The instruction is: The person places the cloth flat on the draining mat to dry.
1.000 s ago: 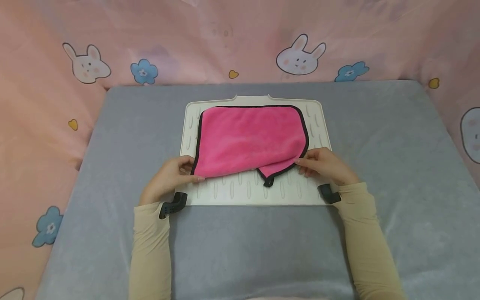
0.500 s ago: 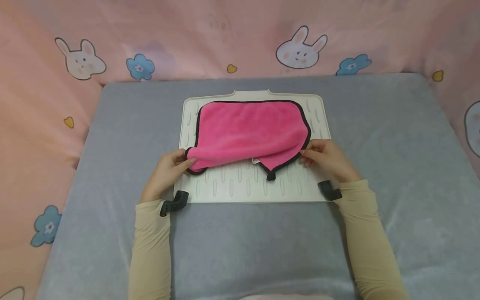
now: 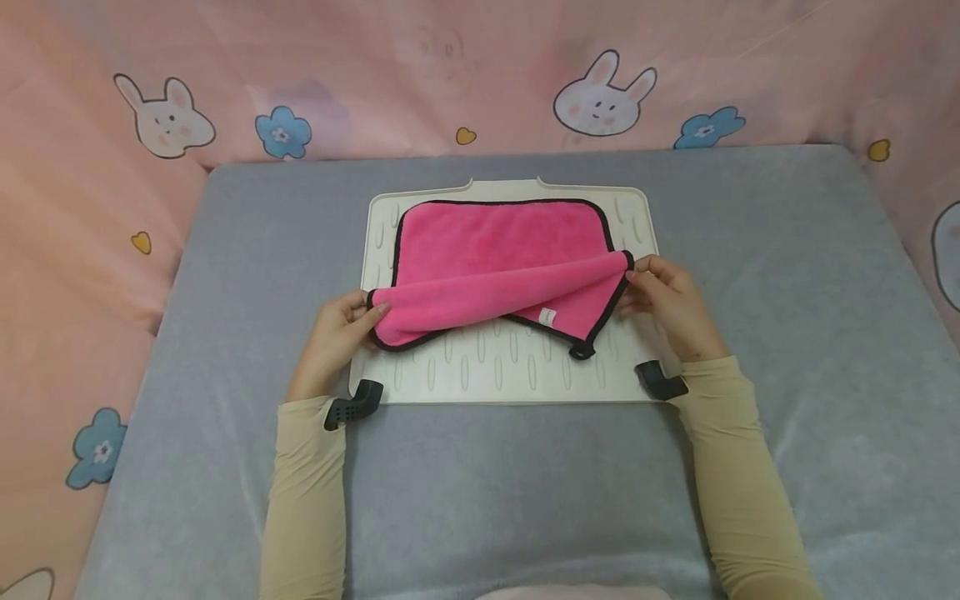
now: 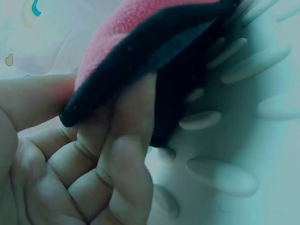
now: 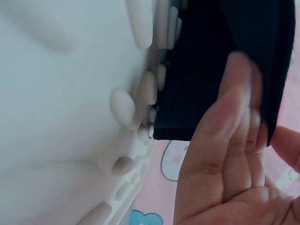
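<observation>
A pink towel [image 3: 502, 242] with black edging lies on a white ribbed tray [image 3: 480, 383] in the head view. Its near part is lifted in a loose fold between the two hands. My left hand [image 3: 333, 337] pinches the fold's left end between thumb and fingers; the left wrist view shows the black edging [image 4: 122, 65] in that pinch. At the fold's right end, my right hand [image 3: 667, 304] pinches the black-edged side. Under the fold, a corner with a small white label [image 3: 547, 317] and a black loop [image 3: 582, 351] points toward the person.
The tray stands on a grey cloth-covered table [image 3: 525, 483]. Black wrist mounts [image 3: 356, 404] sit at both cuffs, over the tray's near corners. Behind the table hangs a pink curtain [image 3: 390, 83] printed with rabbits and flowers.
The left hand has taken hold of the towel's near left edge and lifted it into a fold. The right hand has moved up and outward, raising the right end and baring the label.
</observation>
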Tool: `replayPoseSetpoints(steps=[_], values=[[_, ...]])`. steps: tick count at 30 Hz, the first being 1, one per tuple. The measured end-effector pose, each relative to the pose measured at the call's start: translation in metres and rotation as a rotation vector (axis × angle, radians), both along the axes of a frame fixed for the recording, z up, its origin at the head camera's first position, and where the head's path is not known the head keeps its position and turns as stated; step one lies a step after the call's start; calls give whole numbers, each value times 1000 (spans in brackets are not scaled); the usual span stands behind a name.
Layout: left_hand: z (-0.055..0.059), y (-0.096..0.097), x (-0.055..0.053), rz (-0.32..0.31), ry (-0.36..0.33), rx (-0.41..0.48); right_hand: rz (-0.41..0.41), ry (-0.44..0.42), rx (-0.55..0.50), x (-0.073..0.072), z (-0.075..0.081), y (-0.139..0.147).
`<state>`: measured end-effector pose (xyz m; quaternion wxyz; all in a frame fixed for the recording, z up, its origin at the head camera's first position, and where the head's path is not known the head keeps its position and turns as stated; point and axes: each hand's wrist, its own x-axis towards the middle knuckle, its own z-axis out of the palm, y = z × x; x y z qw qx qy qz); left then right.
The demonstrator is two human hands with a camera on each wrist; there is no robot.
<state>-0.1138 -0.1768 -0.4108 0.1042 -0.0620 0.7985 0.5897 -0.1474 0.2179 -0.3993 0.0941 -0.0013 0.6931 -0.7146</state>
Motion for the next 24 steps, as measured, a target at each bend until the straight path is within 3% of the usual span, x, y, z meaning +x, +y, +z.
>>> replayPoseSetpoints(steps=[7, 10, 14, 16, 20, 24], values=[[0, 2, 0, -11, -29, 5, 38, -40, 9, 0, 3, 0], [0, 1, 0, -37, -37, -12, 86, -61, 141, -1, 4, 1], [0, -2, 1, -118, -61, -77, 274, -140, 419, -1, 5, 5], [0, -3, 2, -152, -77, -108, 385, -198, 478, 0, 6, 5], [1, -5, 3, -181, -91, -132, 566, -248, 470, 2, 5, 6], [1, -5, 4, -187, -91, -134, 651, -232, 445, 2, 3, 5]])
